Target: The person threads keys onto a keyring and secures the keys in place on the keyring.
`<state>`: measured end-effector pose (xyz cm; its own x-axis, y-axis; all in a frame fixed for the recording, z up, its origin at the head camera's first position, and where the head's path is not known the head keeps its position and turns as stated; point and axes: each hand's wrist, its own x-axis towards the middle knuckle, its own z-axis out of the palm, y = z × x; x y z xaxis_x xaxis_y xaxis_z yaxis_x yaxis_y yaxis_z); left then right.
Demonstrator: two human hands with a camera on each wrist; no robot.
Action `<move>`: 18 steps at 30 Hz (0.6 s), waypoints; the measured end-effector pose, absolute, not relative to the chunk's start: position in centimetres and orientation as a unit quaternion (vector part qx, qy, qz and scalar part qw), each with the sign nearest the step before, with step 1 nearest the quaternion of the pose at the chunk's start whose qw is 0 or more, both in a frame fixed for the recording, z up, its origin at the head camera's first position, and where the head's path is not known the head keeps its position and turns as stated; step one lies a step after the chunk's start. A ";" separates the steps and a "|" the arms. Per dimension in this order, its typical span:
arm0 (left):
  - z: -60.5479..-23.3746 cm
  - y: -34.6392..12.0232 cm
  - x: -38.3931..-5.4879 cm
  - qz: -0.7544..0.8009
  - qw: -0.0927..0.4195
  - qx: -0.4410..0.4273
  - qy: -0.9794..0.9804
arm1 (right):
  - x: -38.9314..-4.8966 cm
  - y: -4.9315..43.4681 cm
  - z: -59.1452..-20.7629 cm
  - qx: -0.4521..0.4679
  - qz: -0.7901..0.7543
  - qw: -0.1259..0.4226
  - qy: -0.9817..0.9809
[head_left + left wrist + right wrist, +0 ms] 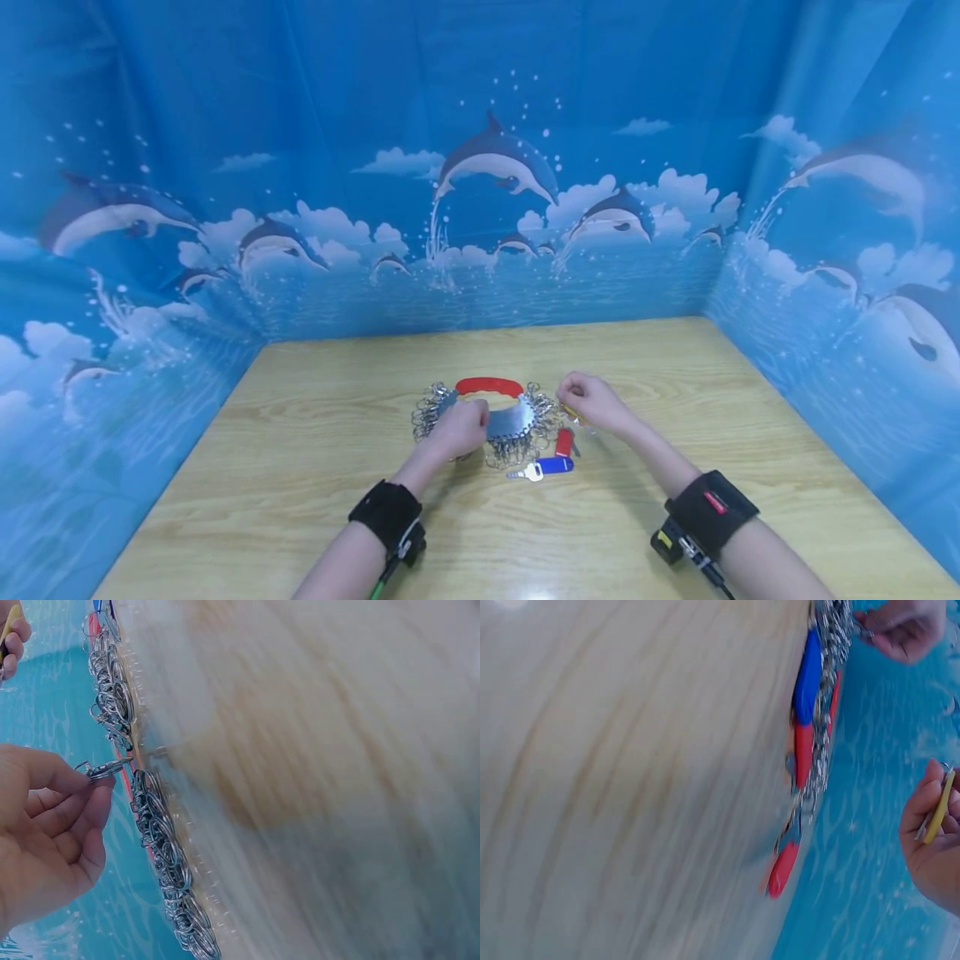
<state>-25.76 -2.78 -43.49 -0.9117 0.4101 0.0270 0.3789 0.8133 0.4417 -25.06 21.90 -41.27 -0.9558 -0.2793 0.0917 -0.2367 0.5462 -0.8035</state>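
A silver metal key holder plate [510, 422] with a red handle [489, 385] lies on the table, many metal snap clips and rings [429, 412] fringing its edge. My left hand [463, 428] reaches over its near left side. In the left wrist view, thumb and fingers pinch a metal clip [105, 771] at the row of rings. My right hand [594, 402], just right of the holder, holds a yellow key tag [939, 808] raised off the table. A key with a blue tag [555, 465] and a red key tag [564, 442] lie in front of the holder.
The wooden table [315, 500] spreads around the holder. Blue dolphin-print curtains [360, 192] stand along its back and both sides. In the right wrist view, another red tag [784, 868] lies apart from the blue one. Each wrist wears a black strap [386, 512] with a camera.
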 end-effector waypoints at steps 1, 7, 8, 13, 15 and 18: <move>-43.5 -2.8 -25.8 0.227 0.035 0.210 0.950 | -25.0 21.5 -41.3 -0.154 -0.447 0.024 0.881; -43.5 -3.2 -25.6 0.244 0.065 0.215 0.943 | -24.7 20.2 -41.8 -0.174 -0.439 0.030 0.881; -43.5 -3.2 -25.5 0.245 0.072 0.214 0.943 | -24.7 20.1 -41.9 -0.174 -0.439 0.031 0.881; -43.2 -3.3 -25.4 0.236 0.089 0.210 0.945 | -24.7 20.0 -42.1 -0.172 -0.429 0.027 0.886; -43.1 -3.4 -25.4 0.225 0.091 0.209 0.947 | -24.7 20.0 -42.1 -0.172 -0.424 0.024 0.889; -43.1 -3.4 -25.3 0.217 0.094 0.204 0.950 | -24.6 20.0 -42.1 -0.172 -0.418 0.024 0.892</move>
